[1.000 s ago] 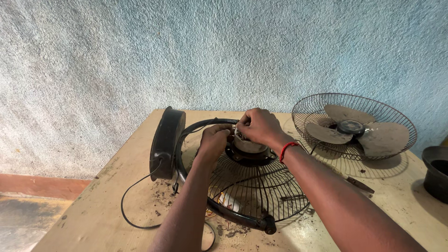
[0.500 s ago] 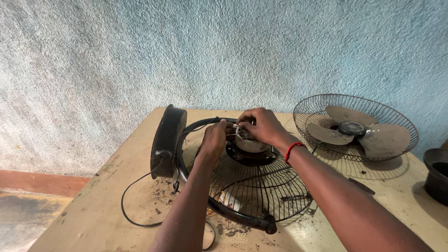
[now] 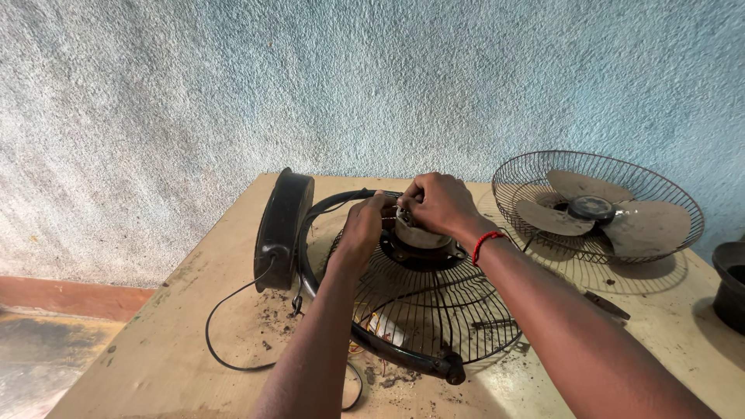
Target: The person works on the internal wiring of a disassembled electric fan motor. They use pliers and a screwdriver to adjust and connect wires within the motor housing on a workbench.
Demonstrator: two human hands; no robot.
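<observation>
from the head view, looking down, both my hands meet at the middle of the rear fan guard [image 3: 434, 310], a dark wire grille that lies flat on the wooden worktop [image 3: 178, 341] in front of me. my left hand [image 3: 363, 229] is curled over the near left side of the motor hub [image 3: 419, 242], the round grey and black piece sitting at the centre of the grille, and its fingers are closed against the hub's edge. my right hand [image 3: 436, 203] comes in from the right, a red band [image 3: 486, 242] on the wrist, with its fingers bunched narrow and pinched on something small at the top of the hub; what they pinch is hidden under my knuckles, so i cannot tell what it is. a black curved bracket [image 3: 372, 341] wraps around the left and near side of the grille, and the black fan base [image 3: 284, 221] stands on its edge just beside it to the left. a thin black cord [image 3: 225, 341] loops from the base over the worktop, among dark dust and crumbs. well apart on the right, the front guard [image 3: 543, 167] lies with the grey fan blade [image 3: 648, 227] inside it. a black pot [image 3: 731, 283] sits at the far right edge.
</observation>
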